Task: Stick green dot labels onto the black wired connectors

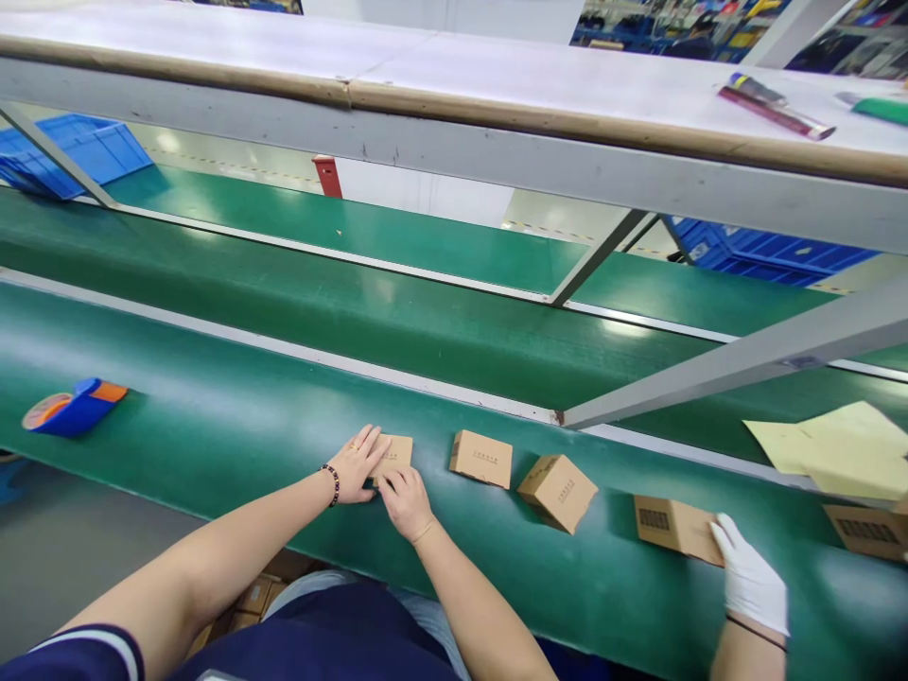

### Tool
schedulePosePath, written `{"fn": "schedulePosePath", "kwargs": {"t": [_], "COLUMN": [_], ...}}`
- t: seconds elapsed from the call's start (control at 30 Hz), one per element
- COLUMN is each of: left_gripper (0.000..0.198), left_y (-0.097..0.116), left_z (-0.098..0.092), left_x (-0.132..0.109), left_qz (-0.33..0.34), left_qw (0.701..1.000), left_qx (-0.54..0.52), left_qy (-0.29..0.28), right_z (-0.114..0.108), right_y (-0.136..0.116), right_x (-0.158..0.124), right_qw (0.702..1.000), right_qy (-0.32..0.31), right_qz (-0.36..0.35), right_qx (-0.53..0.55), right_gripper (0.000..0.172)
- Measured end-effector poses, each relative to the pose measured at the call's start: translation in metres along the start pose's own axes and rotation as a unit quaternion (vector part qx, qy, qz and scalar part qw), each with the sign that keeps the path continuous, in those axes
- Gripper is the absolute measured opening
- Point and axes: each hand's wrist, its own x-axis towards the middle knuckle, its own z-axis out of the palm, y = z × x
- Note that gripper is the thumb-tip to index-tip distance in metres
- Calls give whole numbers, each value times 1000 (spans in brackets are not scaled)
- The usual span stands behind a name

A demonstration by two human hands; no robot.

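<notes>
Your lap: brown cartons (pixel 253 596) under the bench edge, partly hidden by you.
Left hand: yours (pixel 357 466), bead bracelet, palm down over the left part of the small box (pixel 398 449); grip flat, fingers extended, not wrapped round.
Right hand: yours (pixel 407 503), fingers bent at the box's near edge; can't tell if that grip pinches.
Box vs hands: just ahead of your right fingers, to the right of your left palm; both hands touch, neither clearly nearer. Long axis unclear, left end covered.
Box material: plain brown cardboard, matte, crisp edges, small dark print on top.
Bench: smooth green surface (pixel 234 426), slightly glossy.
Right of box: printed carton (pixel 480 459), then angled carton (pixel 559 492), both apart from your hands.
Co-worker: white-gloved hand (pixel 756 577) touching the right end of a barcoded carton (pixel 671 527).
Far left: blue-orange tape dispenser (pixel 75 407).
Beyond: pale metal rail (pixel 426 386), white shelf (pixel 497 71), blue crates (pixel 99 151).
</notes>
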Motion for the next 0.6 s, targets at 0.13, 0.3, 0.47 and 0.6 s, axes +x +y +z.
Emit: {"fn": "schedulePosePath", "kwargs": {"t": [0.13, 0.3, 0.47, 0.6], "left_gripper": [104, 97, 88, 92], "left_y": [1, 0, -3, -4], "left_z": [-2, -2, -2, 0], "left_x": [0, -1, -2, -2], "left_qz": [-2, 6, 20, 28], "left_qw": [1000, 1000, 1000, 999], "left_qx": [-5, -6, -11, -7], "left_qy": [-6, 4, 11, 15], "right_z": [-1, -2, -4, -2], "right_y": [-1, -5, -3, 6], "right_x": [3, 6, 5, 2], "right_qw": [1000, 1000, 999, 999], "right_qy": [-2, 2, 6, -1], "right_qz": [2, 29, 40, 8], "right_qx": [4, 11, 29, 33], "right_gripper": [15, 13, 13, 18]}}
